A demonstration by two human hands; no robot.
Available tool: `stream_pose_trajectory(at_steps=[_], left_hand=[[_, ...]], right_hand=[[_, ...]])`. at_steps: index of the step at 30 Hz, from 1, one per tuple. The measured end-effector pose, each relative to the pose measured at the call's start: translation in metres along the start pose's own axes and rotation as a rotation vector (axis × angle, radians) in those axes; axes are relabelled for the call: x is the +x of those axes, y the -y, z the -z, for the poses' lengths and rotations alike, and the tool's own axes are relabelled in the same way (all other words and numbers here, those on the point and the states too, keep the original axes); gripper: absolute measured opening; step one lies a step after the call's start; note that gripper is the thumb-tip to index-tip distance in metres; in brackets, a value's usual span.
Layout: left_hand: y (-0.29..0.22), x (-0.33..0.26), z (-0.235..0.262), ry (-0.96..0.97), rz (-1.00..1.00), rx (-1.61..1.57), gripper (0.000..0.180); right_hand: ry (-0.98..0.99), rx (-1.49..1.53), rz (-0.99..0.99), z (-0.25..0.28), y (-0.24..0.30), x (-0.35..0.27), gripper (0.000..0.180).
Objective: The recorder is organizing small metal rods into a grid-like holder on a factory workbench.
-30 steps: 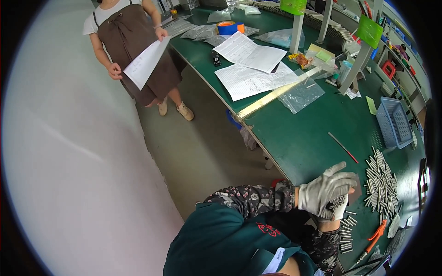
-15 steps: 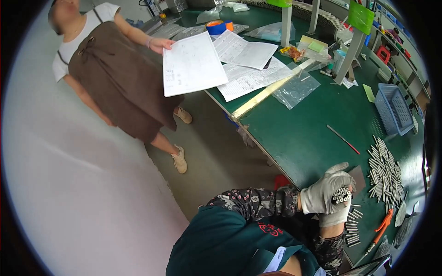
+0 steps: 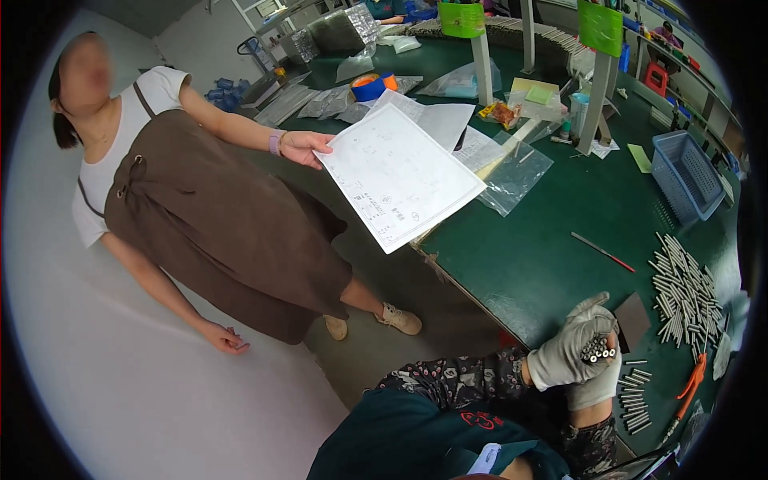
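My left hand point(image 3: 560, 352), in a pale work glove, is closed around a bundle of short metal tubes point(image 3: 598, 350) whose round ends face up. My right hand point(image 3: 596, 389), also gloved, presses against the same bundle from below and the right, its fingers partly hidden by the left hand. Beside my right hand, several loose tubes point(image 3: 636, 400) lie in a row on the green table point(image 3: 520, 272). A larger heap of tubes point(image 3: 684, 292) lies farther right. Next to my hands is a flat brownish plate point(image 3: 633, 322).
A person point(image 3: 216, 216) stands at the left, holding a paper sheet point(image 3: 400, 176) over the table corner. A thin red-ended rod point(image 3: 604, 251), an orange-handled tool point(image 3: 693, 384) and a blue basket point(image 3: 686, 178) rest on the table. Posts point(image 3: 482, 68) stand farther back.
The person at the left has come nearer, and the sheet has swung right and down over the table corner. My hands still hold the tubes. The whole view has shifted a little.
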State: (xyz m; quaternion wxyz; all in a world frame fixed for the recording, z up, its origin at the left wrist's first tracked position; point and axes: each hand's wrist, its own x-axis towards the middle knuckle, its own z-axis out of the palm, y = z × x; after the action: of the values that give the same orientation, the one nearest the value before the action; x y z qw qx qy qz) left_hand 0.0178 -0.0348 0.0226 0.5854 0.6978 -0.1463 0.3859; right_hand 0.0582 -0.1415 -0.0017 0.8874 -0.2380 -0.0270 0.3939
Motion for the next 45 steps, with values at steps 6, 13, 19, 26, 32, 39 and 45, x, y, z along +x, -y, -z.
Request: stream_pose_trajectory(at_steps=[6,13,19,26,32,39,45], left_hand=[[0.004,0.007,0.01,0.114,0.031,-0.003,0.026],[0.013,0.016,0.022,0.205,-0.059,0.116,0.025],[0.022,0.014,0.031,0.273,-0.076,0.159,0.026],[0.025,0.008,0.035,0.264,-0.064,0.188,0.029],[0.026,0.005,0.034,0.287,-0.12,0.291,0.034],[0.023,0.01,0.038,0.264,0.026,0.117,0.034],[0.028,0.013,0.035,0.328,-0.167,0.298,0.028]], right_hand=[[0.027,0.116,0.024,-0.001,-0.003,0.004,0.032],[-0.179,0.075,0.055,-0.009,-0.007,0.002,0.032],[-0.267,0.135,-0.024,-0.009,-0.003,0.004,0.031],[-0.231,0.207,-0.063,-0.012,-0.003,0.002,0.03],[-0.112,0.259,-0.044,-0.001,-0.006,0.001,0.034],[-0.086,0.208,-0.103,-0.016,0.0,-0.005,0.038],[-0.265,-0.309,0.112,0.009,-0.009,-0.009,0.054]])
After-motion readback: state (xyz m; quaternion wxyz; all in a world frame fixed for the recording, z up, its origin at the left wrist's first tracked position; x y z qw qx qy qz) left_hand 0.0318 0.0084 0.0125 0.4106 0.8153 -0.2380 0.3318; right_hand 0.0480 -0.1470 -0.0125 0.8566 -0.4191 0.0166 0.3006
